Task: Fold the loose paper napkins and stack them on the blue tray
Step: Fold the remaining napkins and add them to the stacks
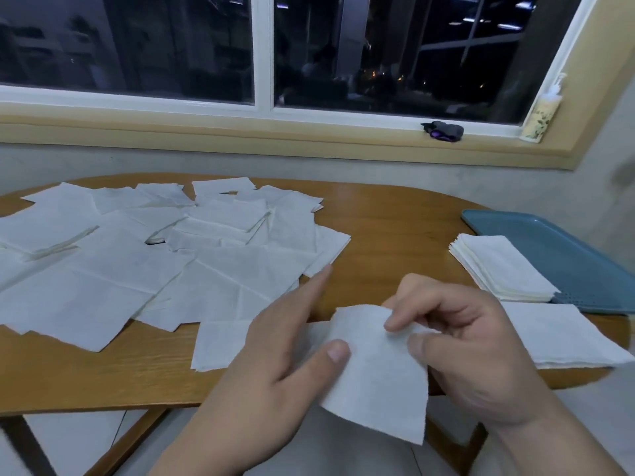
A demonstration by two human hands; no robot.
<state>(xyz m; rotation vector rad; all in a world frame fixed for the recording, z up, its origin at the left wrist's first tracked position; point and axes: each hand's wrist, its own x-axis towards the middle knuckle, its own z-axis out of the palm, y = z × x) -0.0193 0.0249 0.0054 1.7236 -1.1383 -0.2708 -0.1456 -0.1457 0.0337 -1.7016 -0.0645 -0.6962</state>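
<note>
One napkin (374, 369) at 6 o'clock, pinched by left hand (281, 355) and right hand (474, 345). Over a dozen loose napkins (154, 255) at 10 o'clock on table (395, 214). One blue tray (556, 242) at 3 o'clock, holding one folded stack (498, 266). One flat napkin (556, 334) at 4 o'clock.

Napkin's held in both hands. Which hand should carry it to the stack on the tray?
Right. The right hand pinches the napkin at its top edge, and the stack on the blue tray lies on that same side. The left hand would probably have to cross over.
</note>
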